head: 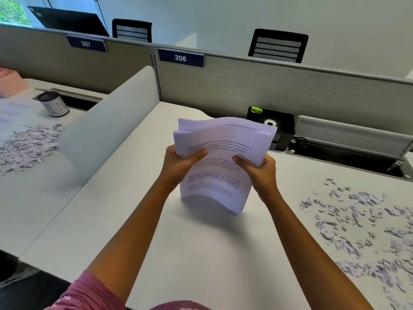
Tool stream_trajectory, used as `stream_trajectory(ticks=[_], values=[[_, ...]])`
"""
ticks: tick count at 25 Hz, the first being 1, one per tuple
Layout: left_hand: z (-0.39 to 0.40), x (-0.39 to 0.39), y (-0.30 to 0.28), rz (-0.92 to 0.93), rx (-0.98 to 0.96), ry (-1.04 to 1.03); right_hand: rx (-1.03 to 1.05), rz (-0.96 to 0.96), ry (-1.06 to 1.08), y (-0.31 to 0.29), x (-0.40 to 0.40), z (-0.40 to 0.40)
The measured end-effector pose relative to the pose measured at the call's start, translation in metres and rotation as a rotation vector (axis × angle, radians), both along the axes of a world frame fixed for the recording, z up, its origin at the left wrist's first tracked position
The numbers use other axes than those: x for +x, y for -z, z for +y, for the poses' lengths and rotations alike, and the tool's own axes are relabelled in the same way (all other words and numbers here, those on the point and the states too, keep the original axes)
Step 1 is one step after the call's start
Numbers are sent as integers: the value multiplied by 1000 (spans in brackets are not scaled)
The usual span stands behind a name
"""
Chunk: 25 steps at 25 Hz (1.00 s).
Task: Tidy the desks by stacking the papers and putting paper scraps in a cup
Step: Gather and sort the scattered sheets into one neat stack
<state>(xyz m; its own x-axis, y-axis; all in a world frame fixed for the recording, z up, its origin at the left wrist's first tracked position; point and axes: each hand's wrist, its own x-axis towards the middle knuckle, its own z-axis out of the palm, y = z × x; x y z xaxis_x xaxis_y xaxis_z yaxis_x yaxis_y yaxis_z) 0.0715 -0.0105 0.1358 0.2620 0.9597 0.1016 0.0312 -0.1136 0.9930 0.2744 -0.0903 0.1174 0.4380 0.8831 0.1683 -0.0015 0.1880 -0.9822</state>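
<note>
Desk (201, 253): bowed, seemingly printed papers (220, 162)

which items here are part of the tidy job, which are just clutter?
Job:
- paper stack, gripped by left hand and right hand
- scraps on this desk
- scraps on the neighbouring desk
- cup
- loose sheets beside the cup

Lying about:
- black desk organiser with tape roll
- pink box
- chairs
- laptop

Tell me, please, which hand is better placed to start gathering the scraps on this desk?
Right, probably: the scraps lie on the right hand's side, though both hands grip the paper stack.
</note>
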Motion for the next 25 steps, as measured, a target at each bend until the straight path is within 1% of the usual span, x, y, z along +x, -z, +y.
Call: stream_trajectory(ticks=[3,6,10,14,17,20,22,24,25], values=[[1,1,-1,-22,41,-20,-5,42,20,-2,-3,2],[3,3,-7,-43,52,-36,14,31,41,-13,-3,7],[8,5,-22,-106,86,-46,79,-9,39,-36,7,15],[13,13,-32,-164,158,-109,170,-16,101,-46,8,18],[13,24,-36,-128,188,-188,196,43,178,-47,1,20],[10,30,-34,-82,187,-226,208,53,185,-49,-1,20],[10,28,-31,-108,167,-181,185,23,128,-46,2,16],[10,24,-25,-130,133,-91,111,1,55,-36,8,13],[9,22,-21,-138,100,-51,63,20,16,-28,11,11]])
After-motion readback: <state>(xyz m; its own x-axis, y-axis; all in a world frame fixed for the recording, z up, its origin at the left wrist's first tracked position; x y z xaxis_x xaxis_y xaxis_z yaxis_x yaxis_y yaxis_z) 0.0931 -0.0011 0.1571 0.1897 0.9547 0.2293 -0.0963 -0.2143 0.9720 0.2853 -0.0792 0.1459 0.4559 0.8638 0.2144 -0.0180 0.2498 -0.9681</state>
